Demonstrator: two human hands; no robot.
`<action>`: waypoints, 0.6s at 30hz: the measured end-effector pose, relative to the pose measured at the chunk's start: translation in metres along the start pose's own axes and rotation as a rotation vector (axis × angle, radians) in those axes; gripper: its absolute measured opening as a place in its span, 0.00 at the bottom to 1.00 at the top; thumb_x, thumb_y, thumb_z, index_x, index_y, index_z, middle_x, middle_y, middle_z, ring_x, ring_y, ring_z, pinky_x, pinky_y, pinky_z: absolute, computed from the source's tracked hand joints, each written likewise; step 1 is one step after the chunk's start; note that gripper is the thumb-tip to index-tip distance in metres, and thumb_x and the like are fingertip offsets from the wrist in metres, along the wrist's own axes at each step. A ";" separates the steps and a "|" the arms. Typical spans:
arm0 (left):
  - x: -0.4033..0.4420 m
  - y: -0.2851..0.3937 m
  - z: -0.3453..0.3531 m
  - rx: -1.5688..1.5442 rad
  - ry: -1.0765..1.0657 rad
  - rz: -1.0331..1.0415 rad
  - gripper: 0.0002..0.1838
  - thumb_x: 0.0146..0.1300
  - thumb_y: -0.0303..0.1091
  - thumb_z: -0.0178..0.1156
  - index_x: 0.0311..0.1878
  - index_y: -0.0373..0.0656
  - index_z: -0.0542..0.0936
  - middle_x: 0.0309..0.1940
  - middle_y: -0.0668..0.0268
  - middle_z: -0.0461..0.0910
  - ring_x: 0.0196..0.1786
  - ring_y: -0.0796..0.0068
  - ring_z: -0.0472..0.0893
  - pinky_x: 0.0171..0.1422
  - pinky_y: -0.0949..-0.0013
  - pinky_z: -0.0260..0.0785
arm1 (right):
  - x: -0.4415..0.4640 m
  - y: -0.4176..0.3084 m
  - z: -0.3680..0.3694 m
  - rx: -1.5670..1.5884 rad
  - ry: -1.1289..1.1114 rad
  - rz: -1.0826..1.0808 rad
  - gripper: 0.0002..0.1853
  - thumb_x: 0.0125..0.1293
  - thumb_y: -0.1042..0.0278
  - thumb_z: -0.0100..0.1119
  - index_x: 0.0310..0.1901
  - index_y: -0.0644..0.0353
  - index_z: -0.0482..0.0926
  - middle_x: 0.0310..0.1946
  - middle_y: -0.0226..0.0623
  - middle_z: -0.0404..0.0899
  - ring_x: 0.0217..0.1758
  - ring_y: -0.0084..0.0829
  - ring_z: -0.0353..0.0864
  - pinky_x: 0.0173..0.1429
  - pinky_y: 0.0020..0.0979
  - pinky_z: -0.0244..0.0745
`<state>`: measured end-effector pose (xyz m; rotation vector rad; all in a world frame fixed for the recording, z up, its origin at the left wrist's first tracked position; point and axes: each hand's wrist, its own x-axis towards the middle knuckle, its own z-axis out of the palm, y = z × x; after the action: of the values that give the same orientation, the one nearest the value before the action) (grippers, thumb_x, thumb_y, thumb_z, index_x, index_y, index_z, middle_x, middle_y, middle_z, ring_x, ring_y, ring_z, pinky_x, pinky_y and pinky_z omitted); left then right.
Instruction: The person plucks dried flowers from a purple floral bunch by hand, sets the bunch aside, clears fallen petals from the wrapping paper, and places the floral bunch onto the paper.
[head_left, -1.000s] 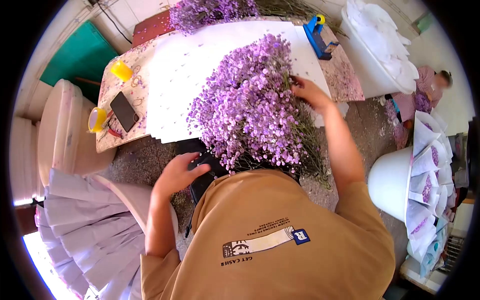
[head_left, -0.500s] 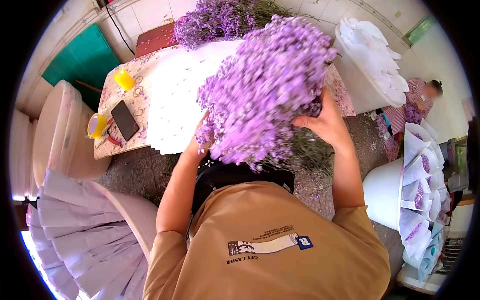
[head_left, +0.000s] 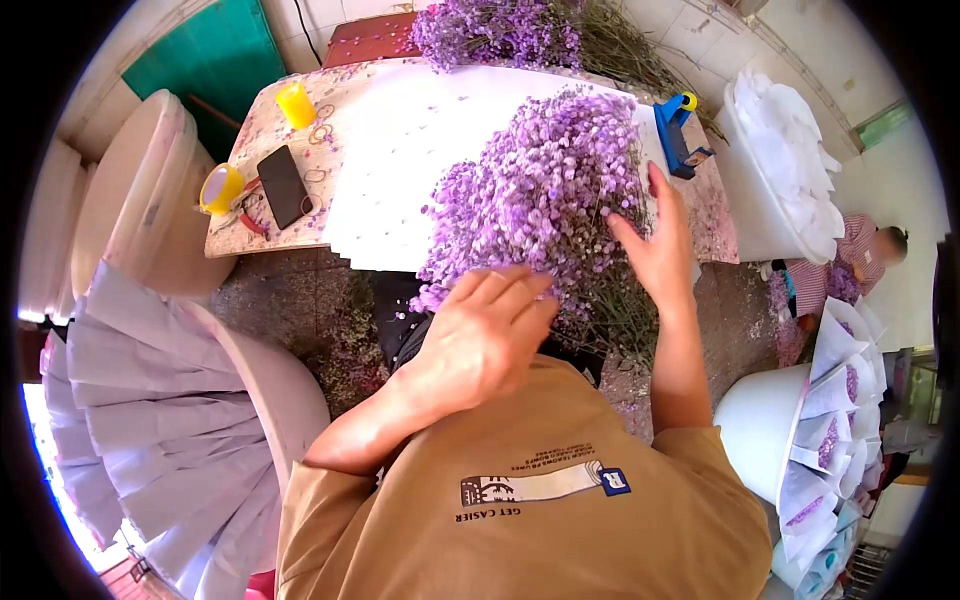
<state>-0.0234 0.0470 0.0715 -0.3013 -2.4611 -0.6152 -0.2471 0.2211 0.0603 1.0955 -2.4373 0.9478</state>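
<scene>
Just beside flowers [head_left: 560, 165], open paper [head_left: 400, 150]

The left hand [head_left: 482, 338] lies against the near edge of a bunch of purple flowers [head_left: 560, 170], its fingers bent over the blossoms. The right hand [head_left: 660, 250] stands just beside the bunch's right side, thumb and fingers spread. Beyond both hands, white paper [head_left: 400, 120] lies under the blossoms on the worktop [head_left: 240, 155]. Ahead of the right hand stands a blue tape dispenser [head_left: 672, 135]; ahead and left of the left hand lie a phone [head_left: 285, 187] and a yellow tape roll [head_left: 222, 188]. Left of the left hand, a tub [head_left: 285, 400] holds pleated paper sheets [head_left: 160, 400]. Well right of the right hand sits another person [head_left: 860, 250].
</scene>
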 end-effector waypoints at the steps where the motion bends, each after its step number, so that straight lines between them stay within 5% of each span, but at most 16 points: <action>1: -0.003 -0.003 0.007 0.000 0.009 0.001 0.15 0.58 0.29 0.69 0.49 0.39 0.84 0.55 0.57 0.85 0.57 0.57 0.83 0.60 0.56 0.74 | -0.001 -0.006 -0.008 0.003 0.080 -0.026 0.41 0.58 0.70 0.78 0.73 0.63 0.69 0.61 0.51 0.79 0.66 0.49 0.78 0.69 0.45 0.73; 4: -0.005 -0.004 0.017 0.213 -0.081 -0.138 0.15 0.61 0.30 0.64 0.51 0.38 0.83 0.54 0.58 0.84 0.53 0.60 0.81 0.58 0.58 0.69 | -0.009 -0.034 -0.027 0.062 0.263 -0.094 0.28 0.61 0.75 0.74 0.63 0.64 0.78 0.54 0.45 0.84 0.56 0.36 0.84 0.56 0.36 0.79; 7: -0.005 -0.001 0.017 0.204 -0.064 -0.175 0.18 0.60 0.32 0.64 0.54 0.41 0.82 0.50 0.59 0.82 0.48 0.62 0.81 0.52 0.58 0.68 | -0.018 -0.062 -0.021 0.364 -0.018 -0.106 0.06 0.67 0.75 0.71 0.43 0.63 0.87 0.33 0.38 0.87 0.30 0.24 0.86 0.31 0.24 0.77; 10: 0.000 -0.003 0.018 0.202 -0.037 -0.219 0.21 0.60 0.33 0.70 0.58 0.43 0.82 0.50 0.61 0.82 0.45 0.62 0.83 0.48 0.57 0.69 | -0.021 -0.053 0.014 0.210 -0.288 -0.213 0.22 0.62 0.76 0.72 0.58 0.60 0.83 0.49 0.44 0.87 0.51 0.39 0.89 0.52 0.37 0.83; 11: -0.002 -0.006 0.017 0.210 -0.031 -0.228 0.21 0.60 0.33 0.70 0.58 0.43 0.82 0.50 0.61 0.82 0.45 0.62 0.83 0.48 0.57 0.69 | -0.018 -0.058 0.019 0.215 -0.292 -0.225 0.22 0.62 0.76 0.72 0.58 0.60 0.83 0.49 0.44 0.87 0.51 0.39 0.89 0.52 0.37 0.83; 13: -0.009 -0.014 0.019 0.245 -0.084 -0.386 0.20 0.61 0.32 0.69 0.57 0.43 0.82 0.48 0.62 0.82 0.41 0.62 0.84 0.45 0.58 0.69 | -0.008 -0.067 0.028 0.044 0.010 -0.323 0.38 0.59 0.74 0.73 0.73 0.56 0.71 0.67 0.49 0.76 0.69 0.51 0.77 0.71 0.46 0.73; 14: -0.012 -0.016 0.019 0.247 -0.079 -0.393 0.20 0.61 0.32 0.69 0.57 0.43 0.82 0.48 0.62 0.82 0.41 0.62 0.84 0.45 0.58 0.69 | -0.006 -0.061 0.028 -0.030 -0.025 -0.274 0.47 0.59 0.72 0.74 0.79 0.56 0.60 0.76 0.51 0.64 0.77 0.55 0.66 0.78 0.49 0.63; 18: -0.020 -0.019 0.019 0.205 -0.052 -0.401 0.16 0.61 0.30 0.69 0.53 0.42 0.83 0.47 0.62 0.83 0.41 0.61 0.85 0.45 0.58 0.71 | -0.006 -0.050 0.029 0.024 0.117 -0.238 0.42 0.60 0.69 0.75 0.75 0.61 0.66 0.73 0.51 0.69 0.74 0.54 0.70 0.75 0.47 0.68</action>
<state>-0.0224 0.0379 0.0391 0.2673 -2.6272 -0.5116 -0.2053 0.1806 0.0583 1.2679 -2.1505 0.9373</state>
